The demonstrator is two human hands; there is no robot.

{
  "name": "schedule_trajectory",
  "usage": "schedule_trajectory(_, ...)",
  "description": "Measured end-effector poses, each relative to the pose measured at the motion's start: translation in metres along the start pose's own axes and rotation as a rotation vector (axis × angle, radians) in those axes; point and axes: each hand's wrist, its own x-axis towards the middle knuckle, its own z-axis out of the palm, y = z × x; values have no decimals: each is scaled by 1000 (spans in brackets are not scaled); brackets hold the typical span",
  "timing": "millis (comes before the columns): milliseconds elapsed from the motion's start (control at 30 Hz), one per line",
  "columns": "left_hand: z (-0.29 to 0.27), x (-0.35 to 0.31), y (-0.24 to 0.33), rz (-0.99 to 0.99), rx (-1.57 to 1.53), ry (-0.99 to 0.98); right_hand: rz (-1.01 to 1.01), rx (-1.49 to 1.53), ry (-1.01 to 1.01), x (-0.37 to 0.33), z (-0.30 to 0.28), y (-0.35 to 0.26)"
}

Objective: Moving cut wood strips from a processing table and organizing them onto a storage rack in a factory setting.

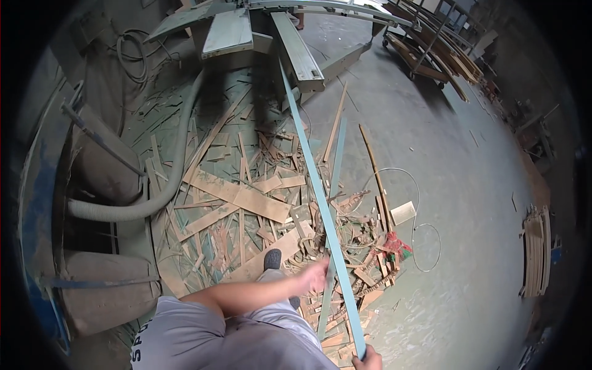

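Note:
A long, narrow pale-blue strip [316, 185] runs from the machine table at the top down toward my body. At its near end my right hand [369, 360] is closed on it, partly cut off by the lower edge of the picture. My left hand [313, 277] reaches across from the left, right beside the strip's left edge. Motion smears its fingers, so whether it touches the strip does not show. A second, greyer strip [325, 303] slants down beside that hand.
Wood offcuts [243, 196] cover the floor around my feet. A ribbed hose [180, 166] curves by the dusty bags [108, 287] on the left. Ahead stands the machine table [297, 52]. A wheeled rack of boards [419, 55] is at the far right, a thin cable [418, 191] nearer.

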Motion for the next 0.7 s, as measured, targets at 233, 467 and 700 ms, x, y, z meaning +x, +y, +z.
schedule_trajectory(233, -90, 86, 186, 387, -109, 313, 74, -59, -89, -23, -37, 9)
schedule_trajectory(467, -57, 86, 201, 418, 112, 455, 223, -4, -168, -4, -58, -43)
schedule_trajectory(700, -3, 36, 160, 324, 192, 328, -506, -280, 564, 179, -15, -177)
